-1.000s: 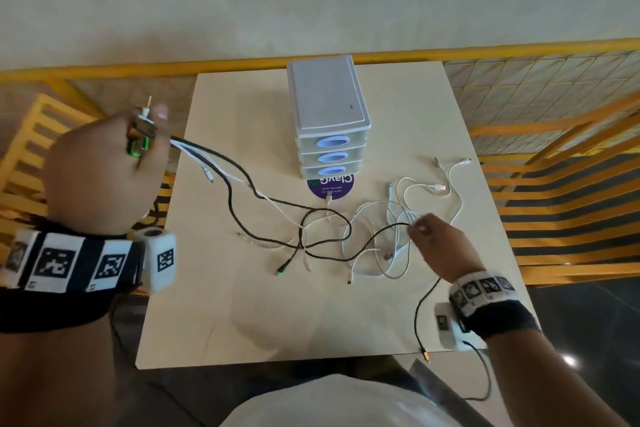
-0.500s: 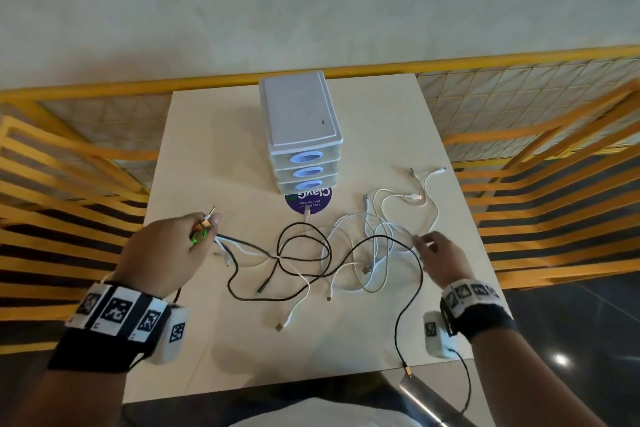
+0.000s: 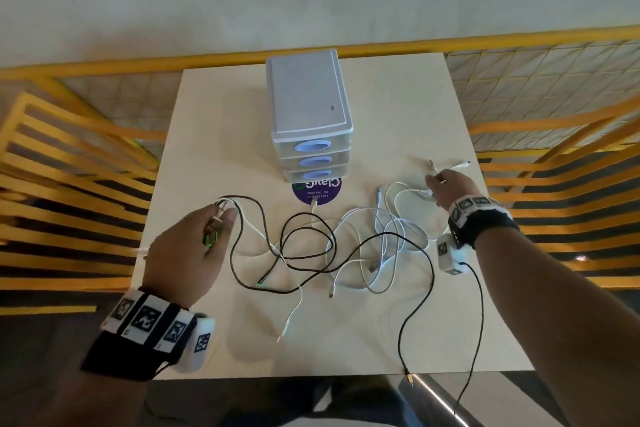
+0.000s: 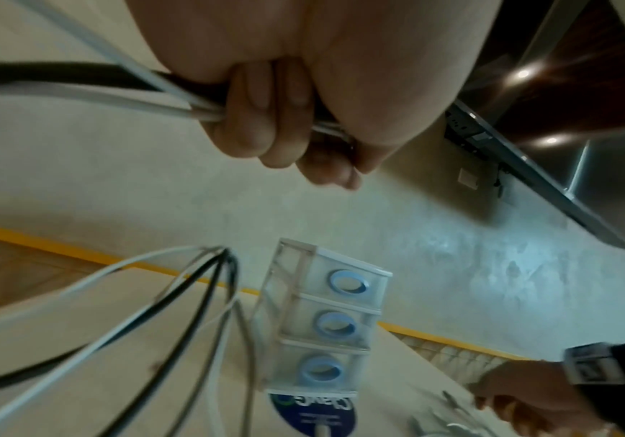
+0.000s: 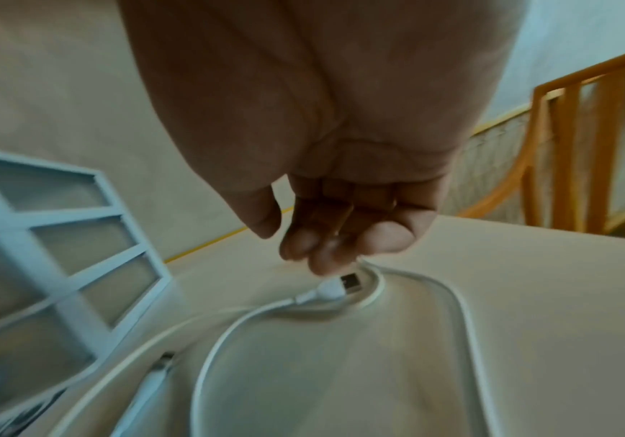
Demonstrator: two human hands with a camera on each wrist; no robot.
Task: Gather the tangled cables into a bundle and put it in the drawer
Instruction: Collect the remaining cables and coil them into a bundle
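Note:
A tangle of black cable (image 3: 311, 243) and white cables (image 3: 381, 246) lies on the pale table (image 3: 346, 350), in front of a white three-drawer unit (image 3: 308, 114) with all drawers closed. My left hand (image 3: 221, 222), left of the tangle, grips several black and white cable ends (image 4: 154, 97); a green-tipped plug shows in its fist. My right hand (image 3: 431, 184) is at the far right of the tangle. Its relaxed fingers (image 5: 322, 254) hover just over a white USB plug (image 5: 341, 288), with the thumb apart from them.
A round purple sticker (image 3: 317, 189) lies on the table just before the drawer unit. Yellow slatted railing (image 3: 69, 184) surrounds the table on the left, back and right. One black cable end (image 3: 408, 376) hangs over the table's near edge.
My left hand came down from high on the left to the table, bringing the held cable ends toward the tangle. My right hand moved from the tangle's middle to the far-right cable ends.

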